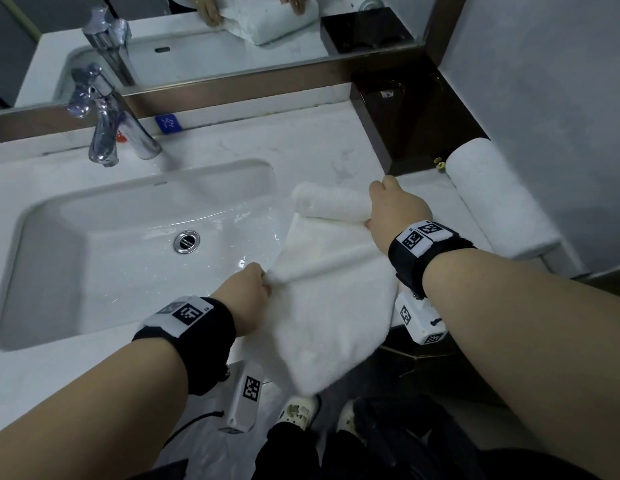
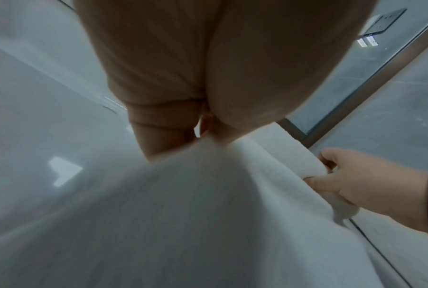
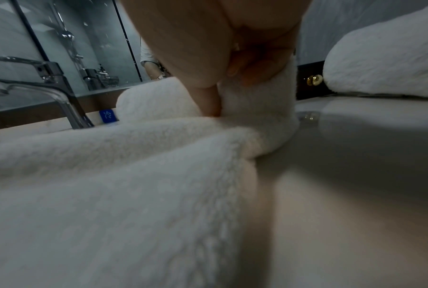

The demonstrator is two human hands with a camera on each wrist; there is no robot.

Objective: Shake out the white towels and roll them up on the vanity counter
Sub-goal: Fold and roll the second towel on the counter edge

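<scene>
The towel (image 1: 322,292) lies on the desk (image 1: 232,147) at 3 o'clock of the sink (image 1: 128,216), its far end rolled, its near end hanging over the front edge. The right hand (image 1: 395,209) grasps the roll's right end; the left hand (image 1: 246,296) pinches the towel's left edge, lifting a ridge. A finished roll (image 1: 492,195) sits at 3 o'clock, well apart. To roll well, I'd pull that ridge flat first, move the left hand to the roll's other end, then turn both ends evenly, keeping tension so the edges stay aligned.
</scene>
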